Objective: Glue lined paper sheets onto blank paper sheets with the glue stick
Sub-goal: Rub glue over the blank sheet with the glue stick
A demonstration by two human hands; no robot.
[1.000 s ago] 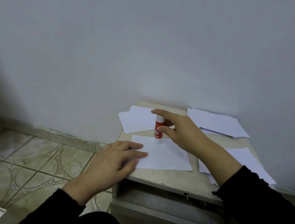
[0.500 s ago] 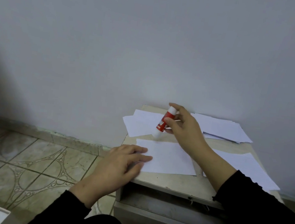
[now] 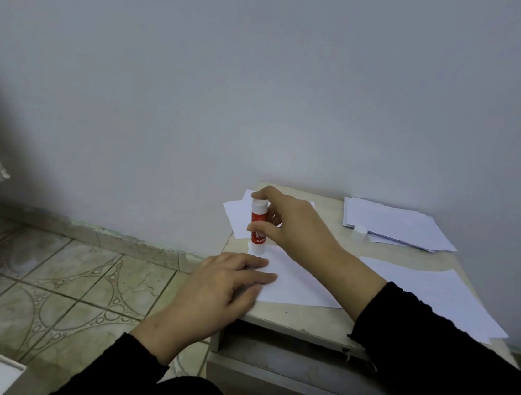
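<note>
You have one view only, from the camera on your head, looking forward and down with a wide angle. It faces the wall [image 3: 266, 83], which fills the upper half. The surface [image 3: 303, 320] sits low and right of centre, close enough for your hands to reach, and the tiled floor [image 3: 61, 287] fills the lower left.

Two bare hands, no rings or watch showing. Left hand [image 3: 225, 286] and right hand [image 3: 294, 227] each emerging from a long black sleeve [image 3: 449, 358], cuffs ending well back from the fingers, past the wrist. Matte dark fabric, slightly wavy at the cuff edges, unmarked.
</note>
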